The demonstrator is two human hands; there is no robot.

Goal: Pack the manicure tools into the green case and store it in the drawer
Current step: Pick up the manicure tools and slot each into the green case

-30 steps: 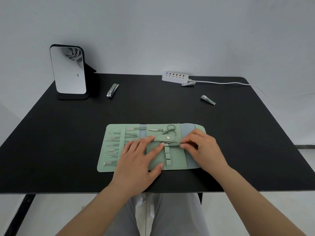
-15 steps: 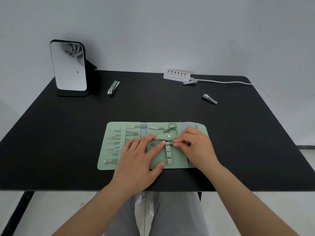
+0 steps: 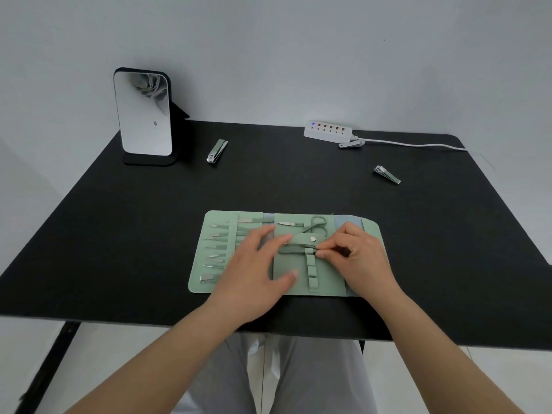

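The green case [image 3: 298,282] lies unfolded near the table's front edge. Several metal tools [image 3: 216,249] sit in its left panel, and small scissors [image 3: 318,224] lie at the top of the middle panel. My left hand [image 3: 254,270] rests flat on the case with fingers spread, holding nothing. My right hand [image 3: 358,255] pinches the right end of a slim green-handled tool [image 3: 294,249] at the top loop of the elastic strip [image 3: 312,270]. A snap strap [image 3: 301,239] lies just above it. Three nail clippers lie loose: back left [image 3: 217,150], beside the power strip [image 3: 352,144], and right [image 3: 386,174].
A standing mirror [image 3: 143,115] is at the back left of the black table [image 3: 119,234]. A white power strip [image 3: 328,131] with its cord running right sits at the back edge. My legs show below the table's front edge. No drawer is in view.
My right hand's fingers have drawn left and closed into a pinch at the loop strip. My left hand has stayed flat on the case.
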